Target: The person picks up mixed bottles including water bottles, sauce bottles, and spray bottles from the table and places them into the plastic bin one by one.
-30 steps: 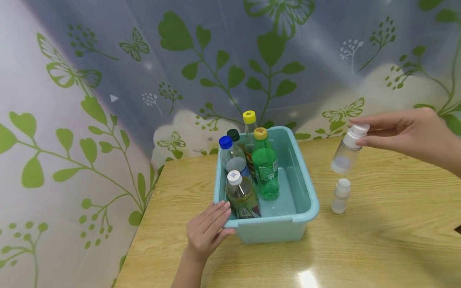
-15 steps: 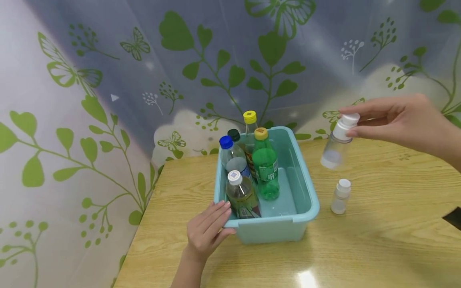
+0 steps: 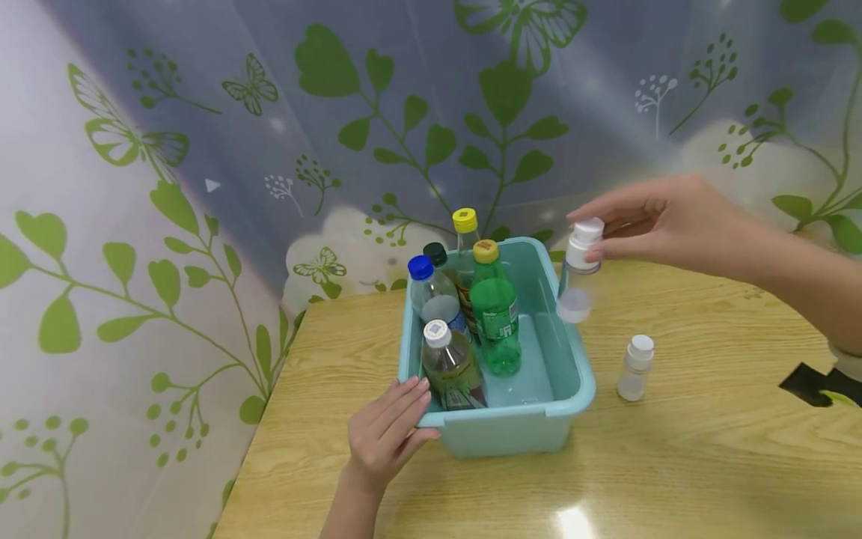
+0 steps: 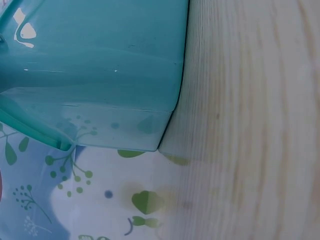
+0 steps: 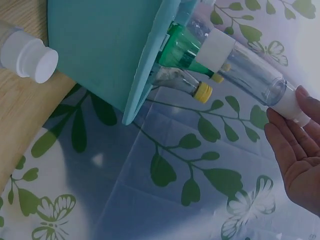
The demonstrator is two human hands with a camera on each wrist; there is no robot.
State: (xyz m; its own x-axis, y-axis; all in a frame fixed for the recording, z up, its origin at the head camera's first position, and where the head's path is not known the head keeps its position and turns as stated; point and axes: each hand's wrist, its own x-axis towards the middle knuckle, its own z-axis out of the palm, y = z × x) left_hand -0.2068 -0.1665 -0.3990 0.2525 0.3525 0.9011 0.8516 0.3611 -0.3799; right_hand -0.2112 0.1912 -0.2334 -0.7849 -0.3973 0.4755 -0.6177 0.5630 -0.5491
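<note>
My right hand (image 3: 663, 221) pinches a small clear bottle (image 3: 575, 277) by its white cap, between thumb and fingers. It hangs upright, slightly tilted, over the right rim of a light-blue plastic tub (image 3: 569, 352). In the right wrist view the bottle (image 5: 255, 67) shows its clear body and white base pointing toward the tub. At the tub's front left corner, my left hand (image 3: 387, 430) holds the rim, fingers over the edge and thumb at the front. Inside stand a green bottle (image 3: 497, 322), a white-capped bottle (image 3: 454, 370) and a blue-capped bottle (image 3: 434, 296). The left wrist view shows only the tub's wall (image 4: 100, 60).
A smaller clear bottle with a white cap (image 3: 636, 367) stands on the wooden table (image 3: 707, 449), right of the tub. Yellow-capped (image 3: 465, 224) and dark-capped (image 3: 435, 254) bottles stand at the tub's back. A leaf-patterned curtain (image 3: 404, 112) hangs behind the table.
My right hand has carried the clear bottle leftward, from above the smaller bottle to the tub's right rim. The left hand has stayed at the corner.
</note>
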